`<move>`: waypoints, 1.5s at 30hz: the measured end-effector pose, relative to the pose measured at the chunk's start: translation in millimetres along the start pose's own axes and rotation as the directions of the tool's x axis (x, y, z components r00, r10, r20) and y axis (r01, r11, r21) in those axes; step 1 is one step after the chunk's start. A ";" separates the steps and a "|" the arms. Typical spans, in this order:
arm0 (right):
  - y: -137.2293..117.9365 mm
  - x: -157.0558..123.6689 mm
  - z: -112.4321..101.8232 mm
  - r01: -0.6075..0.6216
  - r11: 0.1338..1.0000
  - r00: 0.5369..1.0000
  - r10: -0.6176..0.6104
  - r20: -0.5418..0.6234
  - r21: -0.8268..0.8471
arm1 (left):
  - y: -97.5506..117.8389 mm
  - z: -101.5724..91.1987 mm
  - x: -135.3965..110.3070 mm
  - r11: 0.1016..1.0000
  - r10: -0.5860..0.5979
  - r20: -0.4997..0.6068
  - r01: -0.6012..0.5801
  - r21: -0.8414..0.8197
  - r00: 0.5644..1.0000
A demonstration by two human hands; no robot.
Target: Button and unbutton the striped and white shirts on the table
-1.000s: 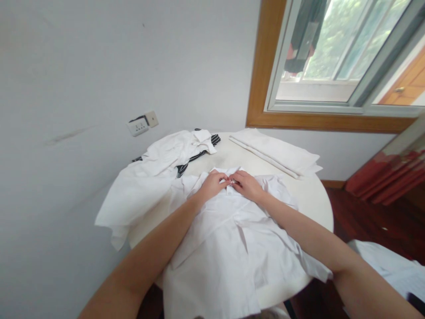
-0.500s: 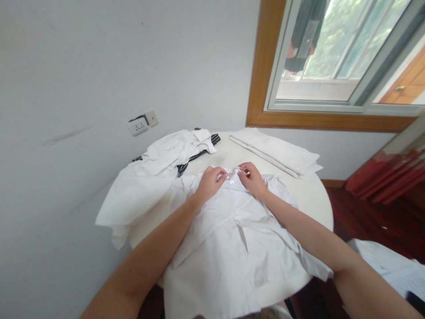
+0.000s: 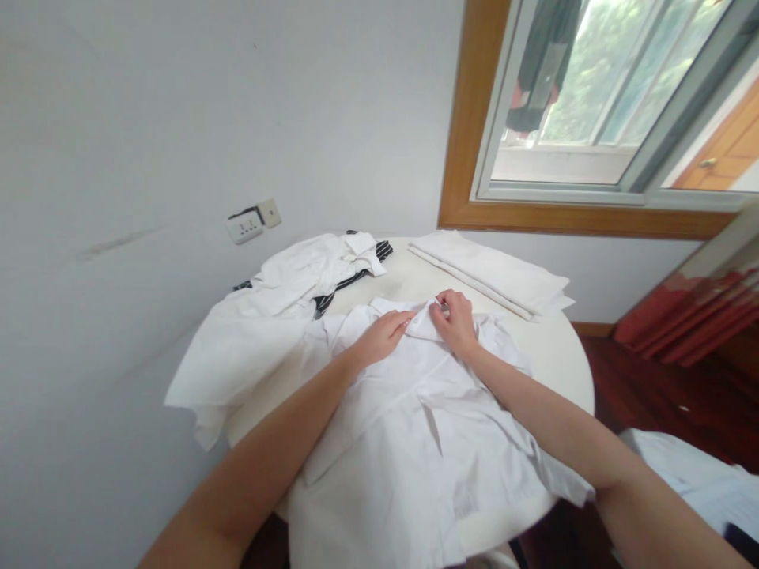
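White shirt [image 3: 385,442], long axis toward me, collar [image 3: 423,324] at far end: my R hand [image 3: 456,322] pinches collar edge; L hand [image 3: 380,338] alongside, grip unclear.

Left forearm [image 3: 285,446] bare; right forearm [image 3: 534,405] bare too; fingers [image 3: 398,321] slim, tapering.

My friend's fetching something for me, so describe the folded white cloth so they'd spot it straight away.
Find the round white table by the wood-framed window. Along its far right edge lies a flat, folded white cloth. It alone is neatly folded: the white shirt in front is spread out, and the rumpled white garments at left show black, white-striped fabric.
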State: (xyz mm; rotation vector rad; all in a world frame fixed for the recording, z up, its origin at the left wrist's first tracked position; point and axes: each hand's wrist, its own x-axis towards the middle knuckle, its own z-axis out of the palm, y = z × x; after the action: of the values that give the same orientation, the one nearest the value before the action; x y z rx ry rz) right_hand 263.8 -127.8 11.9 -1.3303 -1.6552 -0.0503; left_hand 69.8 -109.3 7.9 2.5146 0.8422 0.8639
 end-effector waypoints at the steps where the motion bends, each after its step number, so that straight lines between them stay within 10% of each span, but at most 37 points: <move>1: 0.6 -0.1 0.3 -0.007 1.000 1.000 0.007 -0.011 -0.014 | -0.9 -1.2 0.3 1.000 0.004 -0.002 -0.004 -0.005 1.000; 17: 6.6 0.8 4.4 -0.094 0.995 0.995 0.093 -0.032 -0.017 | 5.3 -0.2 2.7 0.986 -0.036 -0.039 0.042 0.163 0.999; 23: 4.0 -1.1 -7.1 0.139 0.988 0.986 -0.132 0.100 -0.062 | 4.3 1.7 0.7 0.989 -0.066 -0.081 0.076 0.128 0.995; 30: -7.1 -4.5 -17.0 0.466 0.883 0.858 -0.434 0.273 -0.060 | 2.2 0.6 -0.2 0.991 -0.084 -0.139 0.097 0.091 0.987; 36: -5.4 -3.0 -12.4 0.529 0.844 0.809 -0.470 0.354 -0.087 | -2.3 -0.2 -0.7 0.988 -0.133 -0.116 0.141 0.061 0.984; 45: 2.4 -3.1 -6.6 0.395 0.917 0.882 -0.363 0.301 -0.053 | -5.1 -4.1 -4.7 0.994 -0.096 -0.046 0.094 -0.049 0.994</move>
State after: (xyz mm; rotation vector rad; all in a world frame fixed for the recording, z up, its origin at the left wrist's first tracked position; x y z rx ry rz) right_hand 269.6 -132.8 12.0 -1.1117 -2.1748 -0.1954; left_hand 62.0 -107.9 6.3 2.4014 0.9375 0.9050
